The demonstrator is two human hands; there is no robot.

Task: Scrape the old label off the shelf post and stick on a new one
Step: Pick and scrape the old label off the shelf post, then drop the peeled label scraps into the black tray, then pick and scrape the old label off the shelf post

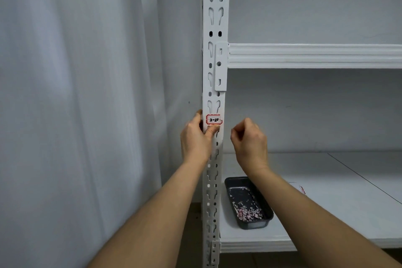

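A white curtain (76, 93) is seen at the far left. Next to it, the post (215, 98) is grasped by the left hand (196, 139), with the thumb pressed on its front just under the label (214, 119). The label, red-edged with dark writing, is stuck on the post. The right hand (250, 141) is held just beside the post, fingers curled, nothing visible in it. Lower right, a dark tray (230, 183) with scraps is placed on the shelf (326, 213).

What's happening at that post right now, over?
Left hand gripping post, thumb under label. Right hand curled, empty. Nothing in the way.
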